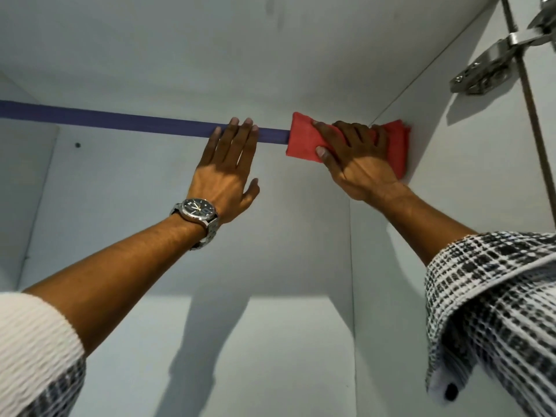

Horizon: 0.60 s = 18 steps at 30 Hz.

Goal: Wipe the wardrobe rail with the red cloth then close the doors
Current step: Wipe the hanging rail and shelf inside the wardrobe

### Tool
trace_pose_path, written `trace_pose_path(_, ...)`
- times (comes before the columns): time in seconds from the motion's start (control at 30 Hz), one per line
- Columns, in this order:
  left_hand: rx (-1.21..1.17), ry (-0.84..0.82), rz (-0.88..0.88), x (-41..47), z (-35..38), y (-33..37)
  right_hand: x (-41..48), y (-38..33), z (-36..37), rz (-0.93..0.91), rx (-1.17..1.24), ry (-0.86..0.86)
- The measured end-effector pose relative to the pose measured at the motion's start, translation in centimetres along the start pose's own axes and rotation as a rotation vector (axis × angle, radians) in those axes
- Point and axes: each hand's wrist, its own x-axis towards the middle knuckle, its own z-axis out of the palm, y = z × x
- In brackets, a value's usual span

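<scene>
A purple wardrobe rail (120, 121) runs from the left edge across the white wardrobe interior towards the right side wall. The red cloth (304, 139) is folded over the rail's right end, touching the side wall. My right hand (358, 164) presses on the cloth, fingers spread over it and thumb beneath. My left hand (228, 167), with a steel wristwatch, rests flat against the rail just left of the cloth, fingers straight and together, holding nothing.
The white right side wall (481, 164) carries metal door hinges (481, 70) at the upper right. The wardrobe's top panel (240, 40) lies close above the rail. The back panel (180, 236) has a small hole at the left.
</scene>
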Motion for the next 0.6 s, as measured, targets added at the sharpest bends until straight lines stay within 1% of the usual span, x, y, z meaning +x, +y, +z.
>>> trace_pose_path(0.13, 0.033, 0.003, -0.042, -1.6, -0.3, -4.3, 2.3, -6.2, -0.1, -0.046, 0.025, 0.035)
trace_pose_path(0.27, 0.111, -0.003, -0.094, -4.1, -0.8, -10.0, 5.4, -15.1, 0.2, -0.052, 0.085, 0.056)
trace_pose_path(0.37, 0.149, -0.008, -0.126, -6.8, -1.9, -15.7, 7.9, -22.6, 0.2, -0.056, 0.134, 0.086)
trace_pose_path(0.5, 0.200, -0.077, -0.286, -9.7, -3.5, -23.4, 11.1, -32.3, -0.1, -0.070, 0.171, 0.108)
trace_pose_path(0.6, 0.176, -0.094, -0.395, -11.3, -4.6, -27.6, 13.4, -39.1, -0.4, -0.092, 0.173, 0.120)
